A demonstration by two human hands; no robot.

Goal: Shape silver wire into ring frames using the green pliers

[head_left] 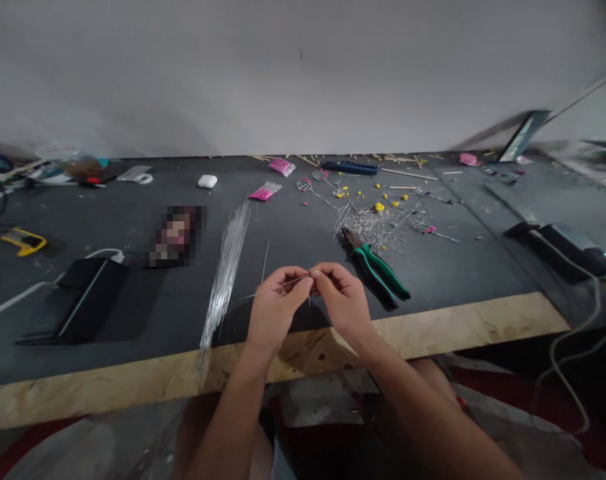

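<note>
My left hand (279,303) is closed in a pinch on a thin metal wire (250,295), whose free end sticks out to the left. Thumb to thumb with it, my right hand (343,299) pinches the same wire near its other end; a short bit points down between the hands. What lies right at the fingertips is too small to make out. A bundle of straight wires (227,260) lies left of my hands, and one loose wire (265,260) lies just beyond the left one. Pliers with green and black handles (377,270) rest right of my right hand.
Behind the pliers is a heap of cut wire pieces (365,227) with yellow bits (379,207). Farther back lie pink packets (266,191) and a dark blue tool (349,167). At left are a black stand (90,300) and a yellow cutter (23,240). A wooden edge (457,323) borders the table.
</note>
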